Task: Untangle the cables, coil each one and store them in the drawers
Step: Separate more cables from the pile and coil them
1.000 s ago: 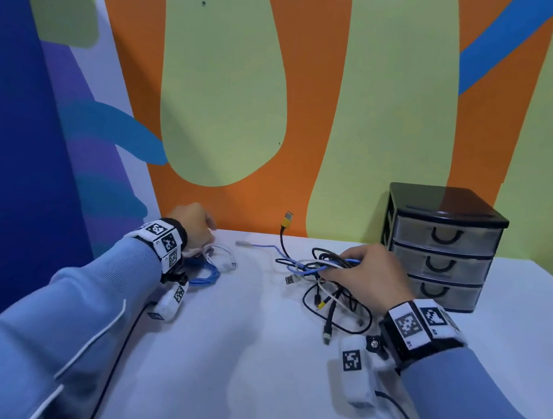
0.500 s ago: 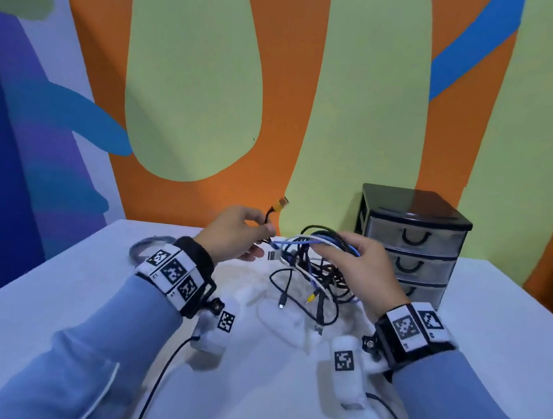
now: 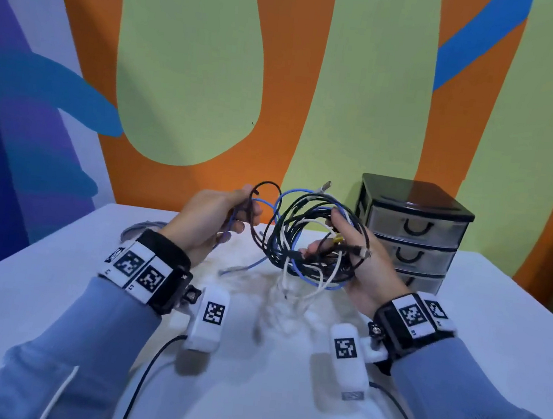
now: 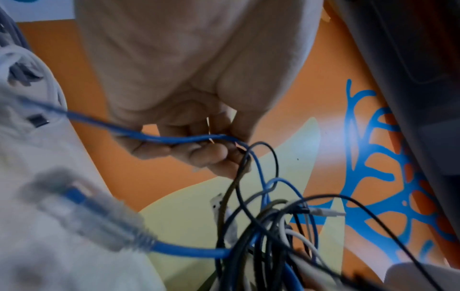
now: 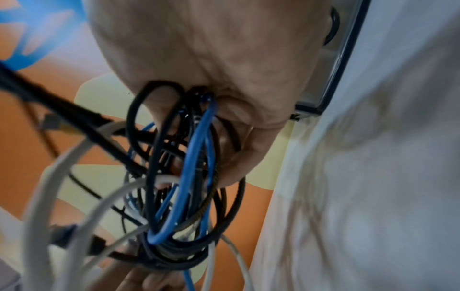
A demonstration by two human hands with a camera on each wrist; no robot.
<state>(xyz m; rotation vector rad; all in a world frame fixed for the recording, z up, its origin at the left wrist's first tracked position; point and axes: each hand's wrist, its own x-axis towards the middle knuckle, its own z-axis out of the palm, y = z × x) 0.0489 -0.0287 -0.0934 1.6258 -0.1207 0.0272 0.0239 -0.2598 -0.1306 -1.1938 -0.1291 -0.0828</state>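
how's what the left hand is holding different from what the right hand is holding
The left hand pinches just a blue cable and one thin black strand; the right hand grips the whole cable tangle of black, white and blue loops. The left hand's blue cable trails down to the table; the tangle hangs bunched in the air. The blue cable runs on into the tangle.

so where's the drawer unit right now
In the head view the drawer unit stands at the table's far right against the wall, just behind the right hand holding the cable tangle.
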